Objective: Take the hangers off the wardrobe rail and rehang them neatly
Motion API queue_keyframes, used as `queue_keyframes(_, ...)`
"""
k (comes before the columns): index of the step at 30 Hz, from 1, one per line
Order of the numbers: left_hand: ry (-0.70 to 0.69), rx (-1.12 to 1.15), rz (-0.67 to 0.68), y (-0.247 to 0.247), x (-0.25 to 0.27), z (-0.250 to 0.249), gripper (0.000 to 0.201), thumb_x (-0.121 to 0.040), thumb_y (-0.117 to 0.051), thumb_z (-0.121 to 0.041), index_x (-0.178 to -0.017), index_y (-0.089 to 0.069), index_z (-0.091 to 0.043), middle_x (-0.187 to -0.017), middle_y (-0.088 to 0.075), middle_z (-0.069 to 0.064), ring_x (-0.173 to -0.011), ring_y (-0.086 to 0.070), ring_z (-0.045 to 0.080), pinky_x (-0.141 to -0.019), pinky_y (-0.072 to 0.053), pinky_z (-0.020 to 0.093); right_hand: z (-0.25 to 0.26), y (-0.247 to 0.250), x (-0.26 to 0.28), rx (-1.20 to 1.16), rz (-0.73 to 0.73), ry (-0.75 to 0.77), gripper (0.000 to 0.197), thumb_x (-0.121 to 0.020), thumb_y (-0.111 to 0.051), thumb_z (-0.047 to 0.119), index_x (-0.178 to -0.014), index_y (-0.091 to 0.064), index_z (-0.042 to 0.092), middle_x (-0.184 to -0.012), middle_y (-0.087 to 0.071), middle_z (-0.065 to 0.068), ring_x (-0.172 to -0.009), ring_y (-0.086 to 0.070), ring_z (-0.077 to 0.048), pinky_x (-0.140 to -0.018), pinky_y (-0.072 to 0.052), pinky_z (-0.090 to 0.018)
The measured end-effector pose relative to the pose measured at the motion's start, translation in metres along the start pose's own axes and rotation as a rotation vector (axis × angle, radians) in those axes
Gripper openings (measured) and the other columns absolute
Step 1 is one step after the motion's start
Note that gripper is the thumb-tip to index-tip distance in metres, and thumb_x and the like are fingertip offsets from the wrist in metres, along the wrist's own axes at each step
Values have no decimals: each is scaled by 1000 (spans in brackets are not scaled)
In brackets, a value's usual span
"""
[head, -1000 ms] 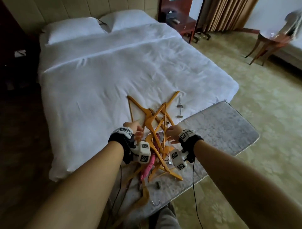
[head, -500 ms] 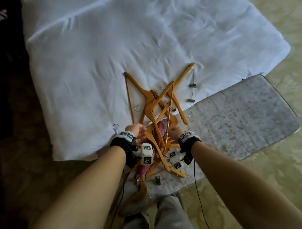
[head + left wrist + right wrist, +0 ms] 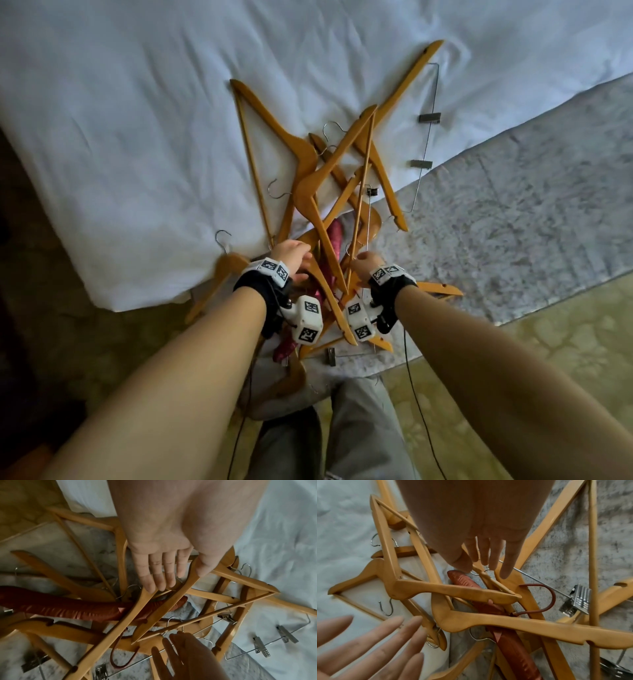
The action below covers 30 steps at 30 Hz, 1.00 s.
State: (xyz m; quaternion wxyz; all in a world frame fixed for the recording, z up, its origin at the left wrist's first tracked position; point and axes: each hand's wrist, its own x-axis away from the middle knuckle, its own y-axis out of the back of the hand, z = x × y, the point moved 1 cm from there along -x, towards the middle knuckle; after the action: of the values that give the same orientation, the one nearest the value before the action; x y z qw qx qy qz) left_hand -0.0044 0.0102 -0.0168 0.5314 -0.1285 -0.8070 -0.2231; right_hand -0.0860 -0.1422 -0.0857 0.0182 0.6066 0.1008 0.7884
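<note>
A tangled pile of wooden hangers (image 3: 329, 178) lies across the bed's corner and a grey bench. Among them is a red padded hanger (image 3: 335, 236), also seen in the left wrist view (image 3: 68, 609) and the right wrist view (image 3: 513, 649). My left hand (image 3: 291, 255) hovers over the pile's near end, fingers straight (image 3: 161, 574), with a wooden arm running between thumb and forefinger. My right hand (image 3: 364, 262) is just to its right, its straight fingers (image 3: 486, 558) above a metal hook. Neither hand grips anything.
The white bed sheet (image 3: 137, 120) fills the far side, and the grey padded bench (image 3: 513, 222) runs to the right. Metal clips (image 3: 429, 117) stick out on a wire hanger bar. One hanger (image 3: 222, 274) overhangs the bed's edge at left. Patterned carpet (image 3: 565, 359) lies below.
The head view has tilted down and closer onto the pile, so the room is out of sight. Both hands stay at the pile's near end, shifted slightly.
</note>
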Motion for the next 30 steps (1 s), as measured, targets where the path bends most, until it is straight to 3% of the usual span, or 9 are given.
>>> queue_keyframes(3, 49, 31, 13, -9, -14, 6, 18, -99, -47, -20, -83, -54, -19, -101, -59, 6, -95, -58, 23, -87, -53, 45, -3, -5, -22, -41, 22, -4, 45, -83, -60, 27, -126, -56, 16, -106, -66, -7, -86, -64, -21, -82, -59, -43)
queue_keyframes(7, 100, 62, 17, -19, -30, 16, 15, -98, -50, -23, -84, -53, -22, -113, -52, 6, -113, -54, 27, -89, -53, 47, -3, -10, -38, -209, 42, -26, 43, -81, -58, 12, -124, -57, 17, -112, -66, -16, -93, -65, -28, -85, -58, -49)
queue_keyframes(9, 112, 93, 33, -22, -36, 21, 10, -98, -53, -23, -105, -55, -17, -117, -48, 4, -120, -50, 27, -92, -52, 48, -7, -13, -44, -262, 63, -33, 48, -79, -57, 13, -126, -57, 20, -111, -67, -15, -98, -67, -31, -84, -58, -50)
queue_keyframes(11, 143, 143, 57, -25, -40, 25, 35, -97, -54, -23, -131, -47, -17, -121, -45, 3, -126, -46, 27, -95, -51, 48, -7, -14, -40, -258, 59, -11, 39, -82, -58, 14, -121, -58, 19, -104, -69, -14, -96, -68, -29, -86, -57, -49)
queue_keyframes(16, 209, 340, 173, -28, -36, 25, 55, -97, -52, -19, -148, -30, -19, -148, -40, 7, -133, -43, 31, -89, -53, 46, -12, -20, -30, -280, 143, 0, 14, -88, -57, 8, -101, -60, 15, -80, -64, -11, -76, -64, -27, -81, -56, -59)
queue_keyframes(20, 245, 420, 229, -27, -27, 17, 47, -98, -51, -20, -143, -37, -15, -147, -40, 18, -121, -54, 36, -75, -56, 41, -18, -18, -19, -387, 246, -3, 26, -88, -49, -4, -92, -61, 19, -78, -58, -10, -68, -59, -22, -70, -59, -47)
queue_keyframes(24, 221, 322, 241, -25, -26, 16, 34, -98, -50, -8, -132, -47, -9, -140, -47, 23, -118, -56, 39, -94, -51, 46, -16, -7, -5, -464, 334, 26, 28, -89, -46, -13, -88, -58, 13, -79, -63, -9, -63, -58, -20, -53, -53, -31)
queue_keyframes(27, 251, 368, 205, -24, -17, 15, 24, -96, -55, -16, -118, -53, -8, -133, -53, 21, -104, -61, 36, -79, -56, 42, -9, 4, 3, -443, 353, 65, 39, -83, -38, -21, -84, -59, 12, -76, -68, -7, -59, -54, -19, -55, -48, -30)
queue_keyframes(30, 231, 390, 212, -19, -2, 13, 13, -97, -55, -20, -97, -56, -7, -113, -63, 16, -86, -64, 30, -71, -56, 38, 9, 17, 22, -327, 340, 147, 33, -93, -41, -12, -82, -58, 14, -60, -59, -3, -42, -49, -11, -41, -45, -22)
